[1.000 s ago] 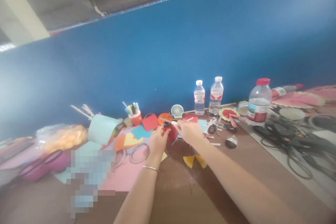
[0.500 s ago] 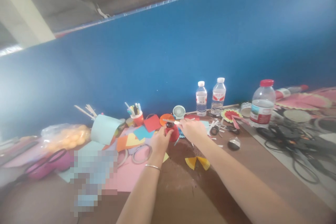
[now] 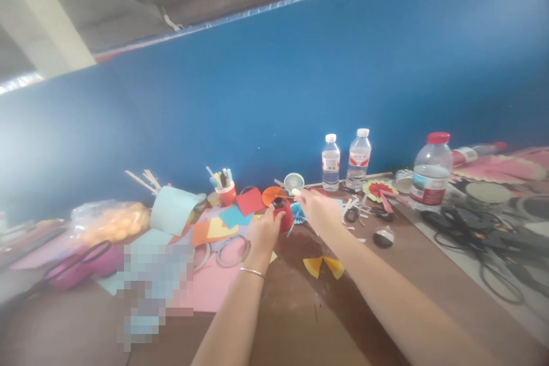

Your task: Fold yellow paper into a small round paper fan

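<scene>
My left hand [image 3: 266, 227] is closed round the side of a small red object [image 3: 286, 217] with a dark top [image 3: 278, 203]; its exact kind is too blurred to tell. Above it, my right hand [image 3: 316, 207] pinches a thin stick-like tool with a white part [image 3: 295, 192], its narrow end pointing left. Whether that end touches the dark top I cannot tell. Behind my hands are an orange paper disc [image 3: 271, 194] and a small white fan [image 3: 294, 182]. A blue pleated paper piece [image 3: 298, 213] lies between the red object and my right hand.
Two yellow pleated paper pieces [image 3: 323, 266] lie on the brown table [image 3: 295, 314]. Leftward are coloured paper sheets, a pen cup [image 3: 226, 193] and rings. Small water bottles [image 3: 330, 163], a large red-capped bottle [image 3: 431, 174] and black cables [image 3: 463, 226] stand or lie rightward. A blue partition [image 3: 266, 86] rises behind.
The tool in my right hand has tilted, its white part now nearer upright and its narrow end raised. My left hand still holds the red object. The view has shifted slightly.
</scene>
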`<action>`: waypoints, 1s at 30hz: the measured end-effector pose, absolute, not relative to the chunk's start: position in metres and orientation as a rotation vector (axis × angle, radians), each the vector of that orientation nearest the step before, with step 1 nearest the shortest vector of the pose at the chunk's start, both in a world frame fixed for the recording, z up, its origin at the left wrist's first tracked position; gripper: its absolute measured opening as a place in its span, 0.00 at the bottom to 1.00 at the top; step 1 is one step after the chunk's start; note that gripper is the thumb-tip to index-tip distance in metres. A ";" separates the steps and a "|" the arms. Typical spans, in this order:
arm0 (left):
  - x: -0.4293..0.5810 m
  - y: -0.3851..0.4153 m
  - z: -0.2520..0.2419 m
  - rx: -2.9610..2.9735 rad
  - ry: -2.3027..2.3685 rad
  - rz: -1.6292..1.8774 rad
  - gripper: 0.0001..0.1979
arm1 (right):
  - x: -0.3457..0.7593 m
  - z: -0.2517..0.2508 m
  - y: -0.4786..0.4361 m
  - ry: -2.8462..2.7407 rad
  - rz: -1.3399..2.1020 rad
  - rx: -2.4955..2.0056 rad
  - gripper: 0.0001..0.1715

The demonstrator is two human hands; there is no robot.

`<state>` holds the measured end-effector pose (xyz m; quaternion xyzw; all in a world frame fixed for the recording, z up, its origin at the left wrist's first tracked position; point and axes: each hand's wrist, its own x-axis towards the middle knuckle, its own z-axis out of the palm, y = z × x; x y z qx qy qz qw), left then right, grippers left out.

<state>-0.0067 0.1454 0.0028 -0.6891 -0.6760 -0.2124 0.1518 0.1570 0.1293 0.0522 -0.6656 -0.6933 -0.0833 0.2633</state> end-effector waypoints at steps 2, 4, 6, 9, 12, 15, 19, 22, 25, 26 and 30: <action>-0.006 0.144 0.003 -1.959 -1.941 -0.592 0.26 | 0.169 0.059 0.131 -1.762 -0.245 -1.836 0.21; -0.006 0.144 0.004 -1.943 -1.945 -0.583 0.26 | 0.183 0.066 0.134 -1.684 -0.195 -1.866 0.23; -0.005 0.143 0.006 -1.930 -1.959 -0.566 0.25 | 0.194 0.073 0.139 -1.630 -0.081 -1.924 0.23; -0.006 0.142 0.010 -1.946 -1.995 -0.520 0.26 | 0.203 0.074 0.147 -1.706 0.113 -1.978 0.22; -0.007 0.141 0.017 -1.995 -2.029 -0.526 0.29 | 0.206 0.064 0.153 -1.853 0.270 -1.974 0.15; -0.010 0.137 0.023 -2.047 -2.072 -0.609 0.33 | 0.209 0.048 0.156 -1.882 0.343 -2.020 0.09; -0.009 0.129 0.034 -2.091 -2.057 -0.677 0.35 | 0.213 0.045 0.154 -1.862 0.334 -2.022 0.14; 0.000 0.119 0.046 -2.112 -2.016 -0.662 0.34 | 0.201 0.062 0.143 -1.892 0.298 -1.860 0.17; 0.014 0.107 0.063 -2.087 -1.996 -0.621 0.33 | 0.176 0.080 0.121 -2.011 0.535 -1.507 0.22; 0.018 0.103 0.069 -2.070 -2.012 -0.590 0.32 | 0.168 0.083 0.113 -2.054 0.646 -1.365 0.25; 0.028 0.090 0.089 -2.166 -1.992 -0.530 0.31 | 0.154 0.089 0.089 -2.049 0.568 -1.376 0.28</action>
